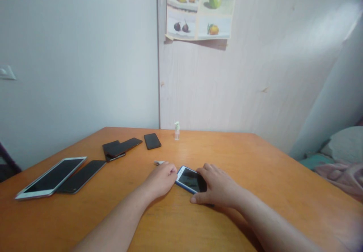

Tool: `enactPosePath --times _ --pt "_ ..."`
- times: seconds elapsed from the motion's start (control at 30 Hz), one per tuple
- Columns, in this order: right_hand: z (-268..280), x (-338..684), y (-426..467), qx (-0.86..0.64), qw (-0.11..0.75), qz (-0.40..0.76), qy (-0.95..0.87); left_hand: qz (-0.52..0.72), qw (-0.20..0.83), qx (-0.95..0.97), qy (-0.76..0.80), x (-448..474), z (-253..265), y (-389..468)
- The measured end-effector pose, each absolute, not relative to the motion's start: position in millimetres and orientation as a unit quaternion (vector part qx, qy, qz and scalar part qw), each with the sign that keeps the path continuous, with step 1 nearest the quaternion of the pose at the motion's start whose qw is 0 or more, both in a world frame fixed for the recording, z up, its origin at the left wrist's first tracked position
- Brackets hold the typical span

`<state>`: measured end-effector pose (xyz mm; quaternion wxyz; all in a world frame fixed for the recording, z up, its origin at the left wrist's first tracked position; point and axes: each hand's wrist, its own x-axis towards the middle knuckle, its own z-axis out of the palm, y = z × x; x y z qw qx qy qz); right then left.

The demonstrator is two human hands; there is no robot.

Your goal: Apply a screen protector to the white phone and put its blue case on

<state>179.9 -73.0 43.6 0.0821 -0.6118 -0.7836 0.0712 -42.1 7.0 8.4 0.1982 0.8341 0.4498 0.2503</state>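
Note:
A smartphone (190, 179) with a white front and a blue case lies face up on the wooden table, its dark screen showing. My right hand (217, 184) grips its right end, thumb along the near edge and fingers over the far edge. At the phone's left end, my left hand (162, 179) is curled closed and rests against or right beside the corner. A small white crumpled piece (159, 163) pokes out behind the left knuckles; its kind is too small to tell.
On the table's left lie a white tablet (53, 178), a large dark phone (82, 176), two overlapping dark phones (124, 147) and another dark phone (152, 141). A small clear spray bottle (177, 132) stands near the back edge. Bedding (343, 169) lies beyond the right edge.

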Motion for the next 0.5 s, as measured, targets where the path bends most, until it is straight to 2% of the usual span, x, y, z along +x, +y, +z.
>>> enactPosePath --times 0.3,0.5 --pt "41.3 173.2 -71.4 -0.626 0.132 0.061 -0.766 0.256 0.228 0.829 0.443 -42.1 10.9 7.2" --pt "39.3 172.6 -68.6 -0.622 0.180 0.053 -0.760 0.316 0.342 0.762 0.451 -38.7 15.5 3.4"
